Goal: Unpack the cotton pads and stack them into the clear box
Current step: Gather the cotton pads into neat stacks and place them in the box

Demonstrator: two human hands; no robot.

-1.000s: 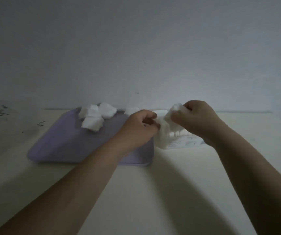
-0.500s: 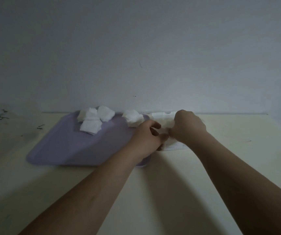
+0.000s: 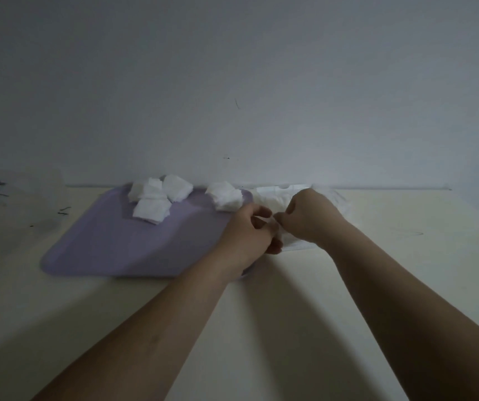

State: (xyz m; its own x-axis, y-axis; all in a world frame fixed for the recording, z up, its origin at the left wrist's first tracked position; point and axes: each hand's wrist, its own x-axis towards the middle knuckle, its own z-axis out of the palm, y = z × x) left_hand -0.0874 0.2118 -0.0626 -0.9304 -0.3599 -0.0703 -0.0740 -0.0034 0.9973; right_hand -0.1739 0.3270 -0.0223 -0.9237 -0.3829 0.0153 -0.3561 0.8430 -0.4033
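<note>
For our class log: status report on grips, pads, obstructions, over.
Left grip, right grip both pinching white plastic cotton-pad pack. Loose white square cotton pads piled on lilac flat tray. Nothing blocking.

**A:** What are the hands doing?

**B:** They are meeting just past the tray's right side. The left hand (image 3: 249,231) is curling its fingers against the near edge of a white pack (image 3: 271,198). The right hand (image 3: 312,218) is gripping that same edge, knuckles up.

**A:** Where is the pack lying?

**B:** It is lying on the pale bench (image 3: 290,314), near the wall (image 3: 232,82) and just beside the lilac tray (image 3: 110,244).

**A:** What is the tray carrying?

**B:** It is carrying loose cotton pads. A bigger heap (image 3: 154,202) is sitting at its far edge, and a smaller heap (image 3: 226,196) by the far right corner, near the left hand.

**A:** And far left?

**B:** A translucent thing (image 3: 15,198) with dark marks is sitting there, too blurred to name.
</note>
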